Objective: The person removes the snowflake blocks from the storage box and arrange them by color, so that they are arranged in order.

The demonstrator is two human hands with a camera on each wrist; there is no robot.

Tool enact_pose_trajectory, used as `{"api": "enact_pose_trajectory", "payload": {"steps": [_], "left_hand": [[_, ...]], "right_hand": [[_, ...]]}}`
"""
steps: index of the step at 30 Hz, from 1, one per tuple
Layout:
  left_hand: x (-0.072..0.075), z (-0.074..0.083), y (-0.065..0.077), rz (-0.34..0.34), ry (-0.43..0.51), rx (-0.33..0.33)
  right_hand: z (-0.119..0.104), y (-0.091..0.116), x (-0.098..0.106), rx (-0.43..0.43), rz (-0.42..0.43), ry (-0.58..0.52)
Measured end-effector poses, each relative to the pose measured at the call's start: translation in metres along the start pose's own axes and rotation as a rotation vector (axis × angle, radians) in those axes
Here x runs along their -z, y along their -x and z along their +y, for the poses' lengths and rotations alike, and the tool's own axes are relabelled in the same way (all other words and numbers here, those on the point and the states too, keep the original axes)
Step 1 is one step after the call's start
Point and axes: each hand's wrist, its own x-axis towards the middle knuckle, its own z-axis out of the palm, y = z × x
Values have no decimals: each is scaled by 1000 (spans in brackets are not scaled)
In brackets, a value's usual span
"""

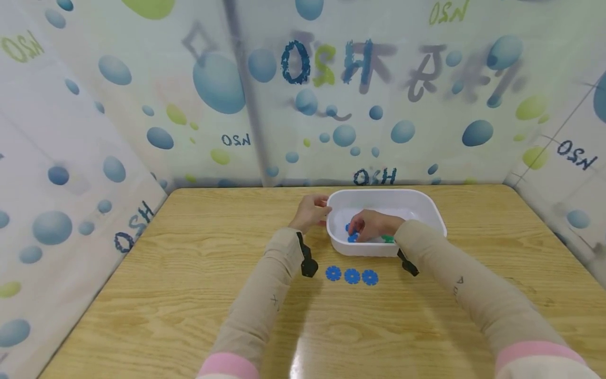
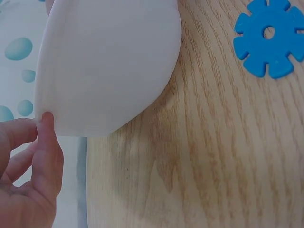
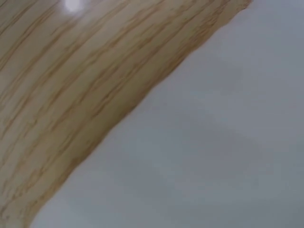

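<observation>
A white plastic basin [image 1: 341, 247] stands toward the back of the table. At its left end my left hand [image 1: 310, 211] pinches the rim, the thumb [image 2: 47, 137] lying against the outer wall in the left wrist view. Inside the basin is my right hand [image 1: 374, 224], fingers bent downward, with the fingertips right at blue notched plastic discs [image 1: 352, 238]. I cannot tell whether the fingers pinch one of them. A green piece [image 1: 388, 239] shows under the right wrist. The right wrist view has only the basin's pale wall [image 3: 199, 142] and wood, with no hand.
Three blue notched discs [image 1: 352, 276] lie in a row on the wooden table [image 1: 189, 273], just in front of the basin. Behind the table hangs a printed curtain [image 1: 284, 121] with blue and green dots. Both forearms reach across the table's front.
</observation>
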Motion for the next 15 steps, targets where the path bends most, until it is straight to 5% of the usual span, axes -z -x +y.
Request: {"api": "enact_pose_trajectory", "payload": {"steps": [15], "left_hand": [[0,0,0,-9,18,-1]], "right_hand": [[-4,4,2,-12,-7,22]]}}
